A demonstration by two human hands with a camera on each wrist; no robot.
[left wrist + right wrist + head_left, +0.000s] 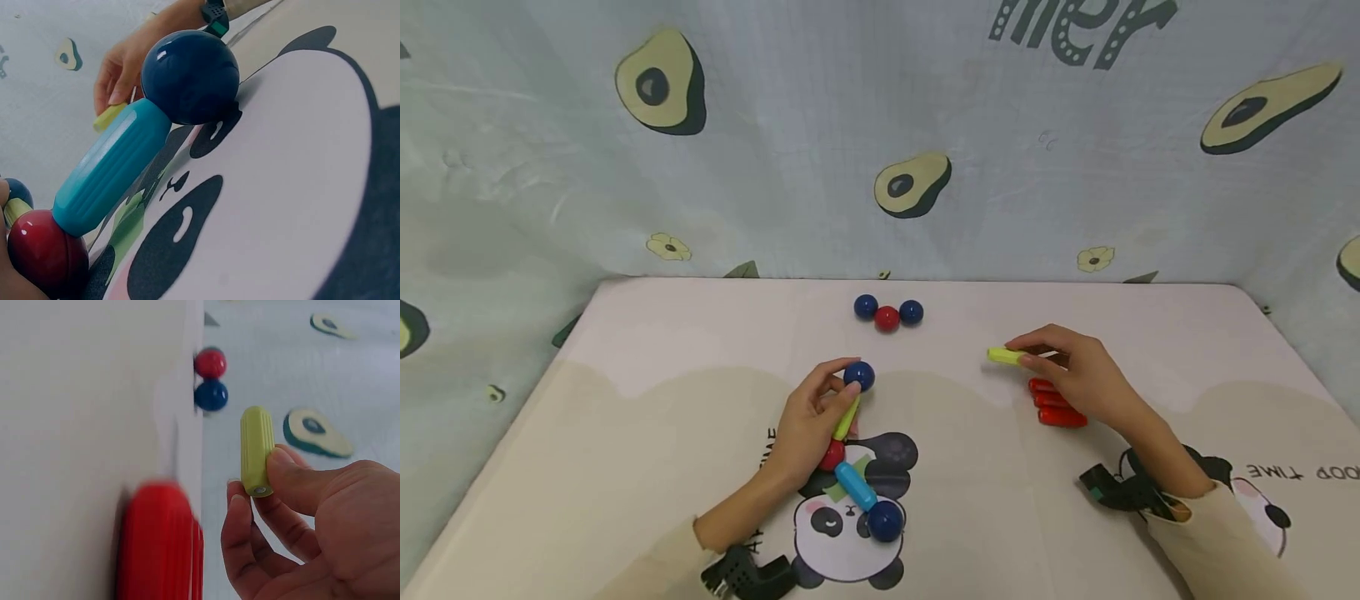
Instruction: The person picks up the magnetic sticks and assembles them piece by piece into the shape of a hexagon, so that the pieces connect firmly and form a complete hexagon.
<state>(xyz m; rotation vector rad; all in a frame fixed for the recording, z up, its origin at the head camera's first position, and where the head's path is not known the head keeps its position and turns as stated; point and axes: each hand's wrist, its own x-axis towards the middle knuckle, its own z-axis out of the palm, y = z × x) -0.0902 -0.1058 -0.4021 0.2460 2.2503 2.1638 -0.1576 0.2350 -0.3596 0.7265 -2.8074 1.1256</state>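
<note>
While, in the head view, the left hand (805, 421) grips a ball-and-rod chain (855, 486), the right hand (1075, 371), at its three o'clock, pinches a yellow rod (1002, 356). Left wrist: the chain slants toward one o'clock. Right wrist: balls (210, 395) show at the rod's eleven o'clock.

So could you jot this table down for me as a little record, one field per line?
Left hand: grips the far end of a ball-and-stick row
Row, far to near: blue ball, yellow-green stick, red ball, light-blue stick, near blue ball
Right hand: pinches another yellow-green stick
Near right hand: red sticks, three in view
Toward far edge: another red ball between two more blue balls
Tabletop: printed with pandas
Backdrop: fabric with avocado pictures
</note>
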